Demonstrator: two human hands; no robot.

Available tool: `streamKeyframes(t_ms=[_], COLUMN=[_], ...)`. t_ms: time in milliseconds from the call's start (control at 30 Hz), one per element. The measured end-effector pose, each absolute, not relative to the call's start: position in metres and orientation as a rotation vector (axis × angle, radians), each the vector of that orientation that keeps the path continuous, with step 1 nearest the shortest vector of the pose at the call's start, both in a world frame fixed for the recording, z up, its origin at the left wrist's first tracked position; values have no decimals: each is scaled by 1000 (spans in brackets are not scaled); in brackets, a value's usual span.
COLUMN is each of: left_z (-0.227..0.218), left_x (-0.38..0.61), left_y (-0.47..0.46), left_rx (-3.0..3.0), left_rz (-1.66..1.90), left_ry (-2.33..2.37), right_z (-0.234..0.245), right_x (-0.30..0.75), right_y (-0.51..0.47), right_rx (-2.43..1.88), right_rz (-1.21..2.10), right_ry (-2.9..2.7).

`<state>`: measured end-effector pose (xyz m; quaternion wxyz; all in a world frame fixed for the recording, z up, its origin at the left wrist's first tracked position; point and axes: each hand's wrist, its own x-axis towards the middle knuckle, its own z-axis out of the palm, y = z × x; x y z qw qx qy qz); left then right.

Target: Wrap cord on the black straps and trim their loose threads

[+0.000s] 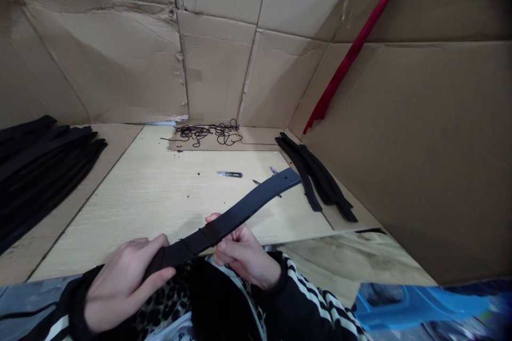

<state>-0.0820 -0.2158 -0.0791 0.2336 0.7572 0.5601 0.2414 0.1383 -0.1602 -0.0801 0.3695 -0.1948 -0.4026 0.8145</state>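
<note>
A long black strap [250, 206] slants across the view, rising from lower left to upper right, with a small hole near its far end. My left hand [130, 272] is closed around its lower end, thumb along the near edge. Near the middle, my right hand [244, 256] grips the strap from below, with some fingers hidden behind it. A darker band crosses the strap beside my right fingers. Beyond it on the table lie small thread snips [230, 174]. Another small pointed tool [257, 181] is partly covered by the strap.
Many black straps [44, 165] are piled at left; several more [320, 178] lie at right. Tangled dark thread [208, 133] rests at the back. Cardboard walls [216, 64] enclose the table [132, 197]. A red strip [356, 48] hangs at right, above a blue plastic object [424, 303].
</note>
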Motion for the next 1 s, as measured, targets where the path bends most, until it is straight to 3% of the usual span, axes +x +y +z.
streamKeyframes(t_ms=[467, 667, 767, 900, 1000], left_z=[-79, -62, -49, -45, -43], left_x=[-70, -81, -93, -104, -109], left_y=[-213, -209, -208, -215, -222], left_rx=[2062, 2173, 2325, 2461, 2433], left_rz=[669, 642, 437, 121, 296], left_ry=[1524, 1371, 1165, 1284, 1644], right_z=[-90, -89, -69, -27, 2], right_x=[133, 159, 184, 201, 203], right_y=[-163, -145, -128, -122, -131], right_rx=[-463, -530, -611, -900, -1026], right_rz=[2099, 1986, 2025, 1476, 865], right_ry=[-966, -1425, -1818, -2439, -2702])
